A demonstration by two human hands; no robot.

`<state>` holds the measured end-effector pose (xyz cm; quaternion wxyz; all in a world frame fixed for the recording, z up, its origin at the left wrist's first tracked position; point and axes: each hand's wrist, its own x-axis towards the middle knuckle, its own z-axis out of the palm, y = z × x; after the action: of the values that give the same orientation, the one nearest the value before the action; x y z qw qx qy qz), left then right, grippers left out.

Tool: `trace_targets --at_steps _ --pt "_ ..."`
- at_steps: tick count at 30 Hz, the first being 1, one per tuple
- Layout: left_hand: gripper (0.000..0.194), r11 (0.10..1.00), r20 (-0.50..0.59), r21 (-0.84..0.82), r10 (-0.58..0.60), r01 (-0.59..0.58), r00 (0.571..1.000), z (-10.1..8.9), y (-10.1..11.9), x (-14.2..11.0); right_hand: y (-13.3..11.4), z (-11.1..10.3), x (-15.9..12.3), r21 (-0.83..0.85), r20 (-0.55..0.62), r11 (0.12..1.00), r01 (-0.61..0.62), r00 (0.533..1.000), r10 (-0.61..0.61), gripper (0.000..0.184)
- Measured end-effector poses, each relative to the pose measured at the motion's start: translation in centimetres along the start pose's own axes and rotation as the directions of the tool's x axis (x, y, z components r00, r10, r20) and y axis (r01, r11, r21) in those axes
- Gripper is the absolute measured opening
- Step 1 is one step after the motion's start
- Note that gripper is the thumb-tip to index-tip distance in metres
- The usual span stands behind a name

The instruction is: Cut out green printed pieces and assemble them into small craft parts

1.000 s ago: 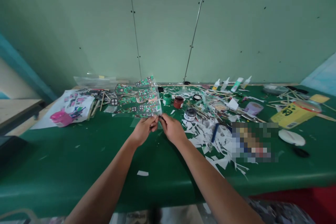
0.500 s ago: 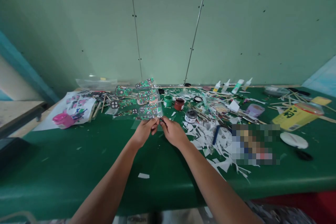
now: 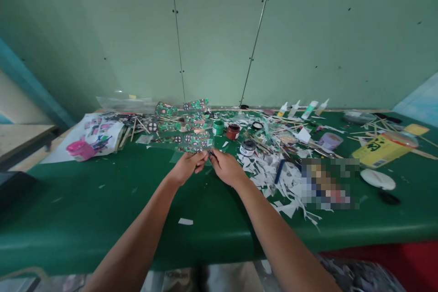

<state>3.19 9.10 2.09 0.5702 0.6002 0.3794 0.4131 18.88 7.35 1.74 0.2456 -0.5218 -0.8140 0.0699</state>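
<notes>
My left hand is closed on the near right corner of a clear plastic sheet. Printed on the sheet are several green, brown and black patterned shapes; it is held up, tilted, above the table. Right beside it, my right hand is closed, thumb and forefinger pinched at that same corner. Something small and dark shows at its fingertips, too hidden to name. Just beyond the hands stand a green paint jar, a red-brown paint jar and a dark paint jar.
White paper scraps cover the green table right of my hands. A pink jar sits on a printed paper at left. At right lies a yellow container; glue bottles stand near the wall.
The plastic sheet has shifted slightly to the right and turned a little, its far edge now further right. Both hands stay together at its corner. The whole view has moved slightly.
</notes>
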Motion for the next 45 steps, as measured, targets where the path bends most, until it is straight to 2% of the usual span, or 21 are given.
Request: trace_targets --at_steps 9,18,25,33,36,42,45 --pt "0.033 0.999 0.043 -0.044 -0.009 0.011 0.999 0.0 -0.2 -0.1 -0.3 0.2 0.0 -0.051 0.0 0.998 -0.022 1.0 0.022 0.028" --pt "0.033 0.994 0.098 -0.092 -0.05 0.059 0.994 0.6 1.1 -0.7 0.2 0.5 0.0 -0.004 -0.022 1.0 0.012 1.0 -0.013 0.027" --pt "0.034 0.996 0.175 -0.019 -0.085 0.09 0.981 0.2 1.2 -0.8 0.3 0.6 0.1 0.038 0.008 0.999 0.032 0.999 -0.032 0.019" --pt "0.033 0.993 0.245 0.072 -0.109 0.094 0.963 -0.3 1.4 -1.2 0.5 0.4 0.2 0.122 0.056 0.992 0.044 0.997 -0.051 0.019" --pt "0.036 0.992 0.221 0.099 -0.1 0.08 0.97 -0.3 1.4 -1.1 0.4 0.3 0.1 0.083 0.041 0.996 0.02 0.999 -0.023 0.019" --pt "0.043 0.985 0.075 0.17 -0.001 -0.011 0.997 -0.6 1.0 -0.7 -0.1 0.5 0.1 -0.088 -0.031 0.995 -0.043 0.999 0.041 0.02" --pt "0.042 0.983 0.074 0.181 0.027 -0.04 0.997 -0.6 0.9 -0.6 -0.3 0.5 0.2 -0.126 -0.024 0.989 -0.074 0.997 0.072 0.021"
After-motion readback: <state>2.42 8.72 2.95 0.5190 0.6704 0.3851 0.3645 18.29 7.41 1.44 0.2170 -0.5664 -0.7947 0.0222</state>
